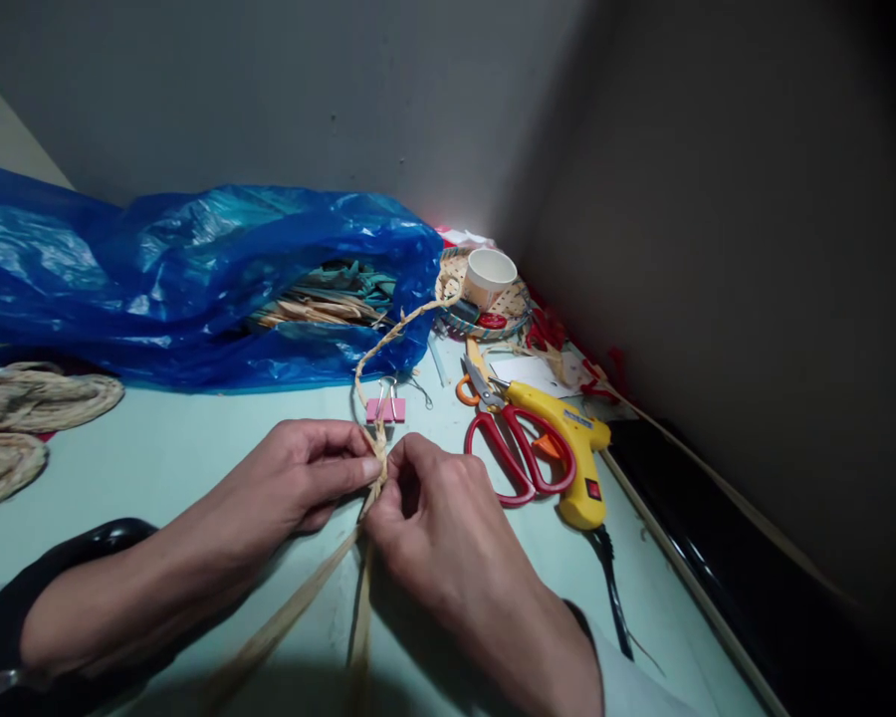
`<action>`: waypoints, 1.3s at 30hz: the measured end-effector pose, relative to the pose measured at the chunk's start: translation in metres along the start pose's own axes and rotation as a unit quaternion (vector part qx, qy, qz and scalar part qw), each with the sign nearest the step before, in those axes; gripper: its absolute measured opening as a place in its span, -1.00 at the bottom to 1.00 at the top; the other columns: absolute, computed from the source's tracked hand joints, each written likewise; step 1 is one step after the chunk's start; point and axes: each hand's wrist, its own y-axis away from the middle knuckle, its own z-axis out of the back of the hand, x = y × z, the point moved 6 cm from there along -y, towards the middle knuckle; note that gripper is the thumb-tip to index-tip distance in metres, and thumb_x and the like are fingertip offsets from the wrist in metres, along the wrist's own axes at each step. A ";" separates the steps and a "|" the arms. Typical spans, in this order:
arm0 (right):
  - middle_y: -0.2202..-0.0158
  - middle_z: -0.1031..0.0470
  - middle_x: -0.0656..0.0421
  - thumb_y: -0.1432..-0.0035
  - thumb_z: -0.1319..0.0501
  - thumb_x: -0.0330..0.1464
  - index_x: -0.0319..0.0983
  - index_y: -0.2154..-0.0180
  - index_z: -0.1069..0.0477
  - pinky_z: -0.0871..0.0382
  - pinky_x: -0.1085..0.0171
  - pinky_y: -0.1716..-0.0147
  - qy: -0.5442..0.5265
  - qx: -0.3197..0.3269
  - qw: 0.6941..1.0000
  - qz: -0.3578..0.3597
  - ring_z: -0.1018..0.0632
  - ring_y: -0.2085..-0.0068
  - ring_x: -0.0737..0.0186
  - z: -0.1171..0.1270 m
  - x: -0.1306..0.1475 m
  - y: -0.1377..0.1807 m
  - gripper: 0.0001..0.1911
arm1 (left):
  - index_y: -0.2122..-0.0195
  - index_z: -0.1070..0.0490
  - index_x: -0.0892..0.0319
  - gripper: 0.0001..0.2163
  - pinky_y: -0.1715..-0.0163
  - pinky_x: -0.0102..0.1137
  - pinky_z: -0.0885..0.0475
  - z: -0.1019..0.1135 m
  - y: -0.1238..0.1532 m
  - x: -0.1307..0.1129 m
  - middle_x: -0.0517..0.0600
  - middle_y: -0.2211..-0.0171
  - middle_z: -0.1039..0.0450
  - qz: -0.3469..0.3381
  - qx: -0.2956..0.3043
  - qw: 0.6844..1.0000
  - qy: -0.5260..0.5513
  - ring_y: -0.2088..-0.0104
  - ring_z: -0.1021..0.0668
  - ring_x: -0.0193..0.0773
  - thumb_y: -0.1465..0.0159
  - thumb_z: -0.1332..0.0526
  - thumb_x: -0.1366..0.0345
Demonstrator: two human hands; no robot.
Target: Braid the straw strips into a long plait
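Between my two hands is a braid of tan plant-fibre strands (378, 476). My left hand (310, 473) pinches it from the left, thumb and forefinger together. From the right, my right hand (437, 508) pinches the strands a little lower, its other fingers curled. Two loose strands (299, 602) run down from the braid towards me. A pink binder clip (386, 410) sits at the braid's upper end, just beyond my fingertips. Past the clip, a finished-looking twisted cord (388, 336) curves up to the woven tray.
A blue plastic bag (194, 269) holding dried strips lies at the back left. Coiled cord (37, 398) rests far left. Right of my hands lie red-handled scissors (519, 448) and a yellow glue gun (588, 458). A white cup (491, 279) stands on a woven tray (519, 314).
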 end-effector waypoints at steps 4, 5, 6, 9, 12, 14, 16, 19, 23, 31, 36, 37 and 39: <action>0.50 -0.43 0.19 -0.13 -0.13 -0.45 -0.21 0.38 -0.36 -0.08 0.28 0.45 0.008 -0.007 1.000 0.004 -0.35 0.46 0.27 0.001 0.000 0.002 -0.94 | 0.44 -0.49 0.19 -0.83 0.64 -0.49 0.02 -0.002 -0.002 -0.001 -0.19 0.60 -0.21 -0.011 0.038 0.999 -0.037 0.60 -0.12 -0.44 -0.16 -0.32 0.19; 0.50 -0.43 0.19 -0.11 -0.14 -0.44 -0.21 0.42 -0.35 -0.10 0.29 0.45 -0.008 0.006 1.000 -0.014 -0.37 0.46 0.26 0.000 -0.002 0.001 -0.93 | 0.43 -0.49 0.20 -0.83 0.62 -0.50 -0.05 -0.003 -0.002 -0.002 -0.17 0.57 -0.26 -0.016 0.045 0.998 -0.040 0.58 -0.19 -0.42 -0.16 -0.32 0.20; 0.51 -0.43 0.19 -0.09 -0.16 -0.44 -0.21 0.45 -0.34 -0.12 0.30 0.46 -0.029 0.020 0.999 -0.033 -0.38 0.45 0.26 0.000 -0.003 -0.001 -0.92 | 0.43 -0.49 0.20 -0.84 0.58 -0.50 -0.14 -0.003 -0.002 -0.003 -0.14 0.53 -0.33 -0.020 0.049 0.998 -0.040 0.54 -0.26 -0.40 -0.15 -0.32 0.21; 0.52 -0.44 0.19 -0.03 -0.18 -0.47 -0.21 0.50 -0.35 -0.18 0.32 0.45 -0.073 0.037 0.994 -0.068 -0.41 0.43 0.24 0.004 -0.006 -0.004 -0.90 | 0.44 -0.49 0.21 -0.87 0.47 -0.49 -0.28 -0.002 -0.002 -0.002 -0.09 0.44 -0.44 -0.018 0.050 0.998 -0.028 0.45 -0.37 -0.34 -0.13 -0.33 0.26; 0.50 -0.47 0.19 -0.03 -0.17 -0.53 -0.23 0.48 -0.40 -0.21 0.32 0.42 -0.085 0.024 0.994 -0.058 -0.42 0.42 0.27 0.012 -0.003 -0.007 -0.87 | 0.43 -0.47 0.19 -0.89 0.65 -0.55 -0.06 -0.001 -0.002 0.004 -0.21 0.62 -0.24 0.010 0.052 0.999 -0.006 0.61 -0.17 -0.45 -0.11 -0.35 0.28; 0.51 -0.45 0.21 -0.05 -0.19 -0.51 -0.23 0.46 -0.40 -0.20 0.33 0.44 -0.108 0.030 0.992 -0.060 -0.41 0.44 0.29 0.013 -0.002 -0.007 -0.90 | 0.42 -0.45 0.17 -0.87 0.71 -0.55 0.08 -0.003 -0.002 0.006 -0.28 0.69 -0.09 0.023 0.065 0.997 0.018 0.66 -0.04 -0.49 -0.11 -0.37 0.27; 0.52 -0.42 0.23 -0.07 -0.24 -0.45 -0.23 0.47 -0.36 -0.20 0.34 0.46 -0.127 0.038 0.989 -0.069 -0.39 0.46 0.31 0.011 -0.002 -0.006 -0.90 | 0.42 -0.43 0.16 -0.86 0.73 -0.56 0.10 -0.003 -0.002 0.006 -0.28 0.69 -0.10 0.021 0.069 0.997 0.038 0.68 -0.02 -0.51 -0.09 -0.38 0.28; 0.52 -0.39 0.26 -0.06 -0.27 -0.44 -0.22 0.47 -0.31 -0.20 0.34 0.44 -0.126 0.037 0.989 -0.064 -0.37 0.46 0.33 0.008 0.000 -0.005 -0.85 | 0.41 -0.46 0.18 -0.91 0.74 -0.59 0.09 -0.004 0.000 0.002 -0.22 0.61 -0.24 0.008 0.064 0.997 0.046 0.69 -0.08 -0.56 -0.12 -0.36 0.34; 0.52 -0.39 0.27 -0.02 -0.24 -0.49 -0.20 0.43 -0.28 -0.16 0.34 0.46 -0.084 0.032 0.995 -0.046 -0.35 0.47 0.33 0.003 0.002 -0.003 -0.85 | 0.39 -0.49 0.19 -0.97 0.72 -0.60 0.09 -0.007 0.002 0.001 -0.15 0.50 -0.37 0.015 0.068 0.996 0.059 0.69 -0.10 -0.60 -0.15 -0.32 0.37; 0.44 -0.44 0.18 -0.13 -0.14 -0.44 -0.21 0.27 -0.36 -0.03 0.24 0.43 0.077 -0.010 0.996 0.040 -0.32 0.44 0.24 0.007 0.007 0.009 -0.91 | 0.41 -0.48 0.19 -0.94 0.71 -0.60 0.08 -0.009 0.003 -0.002 -0.20 0.58 -0.25 0.035 0.057 0.996 0.051 0.67 -0.06 -0.58 -0.08 -0.33 0.41; 0.47 -0.43 0.20 -0.06 -0.18 -0.47 -0.23 0.38 -0.38 -0.16 0.30 0.43 -0.059 0.049 0.997 -0.027 -0.38 0.43 0.27 0.011 0.000 0.000 -0.95 | 0.41 -0.53 0.20 -0.96 0.70 -0.58 0.03 -0.009 0.004 -0.004 -0.17 0.55 -0.33 0.020 0.059 0.996 0.068 0.68 -0.14 -0.57 -0.08 -0.32 0.40; 0.47 -0.43 0.21 -0.06 -0.19 -0.46 -0.23 0.39 -0.37 -0.18 0.32 0.44 -0.102 0.066 0.992 -0.042 -0.39 0.43 0.28 0.010 -0.002 -0.002 -0.97 | 0.42 -0.53 0.21 -0.97 0.68 -0.58 -0.02 -0.008 0.003 -0.004 -0.16 0.54 -0.35 0.014 0.061 0.996 0.068 0.67 -0.18 -0.56 -0.08 -0.31 0.40; 0.47 -0.43 0.21 -0.07 -0.19 -0.43 -0.24 0.41 -0.38 -0.19 0.35 0.47 -0.157 0.096 0.981 -0.055 -0.39 0.44 0.30 0.010 -0.004 -0.003 -0.98 | 0.42 -0.53 0.21 -0.97 0.64 -0.56 -0.12 -0.006 0.002 -0.002 -0.14 0.53 -0.37 0.009 0.065 0.996 0.061 0.64 -0.26 -0.52 -0.08 -0.31 0.39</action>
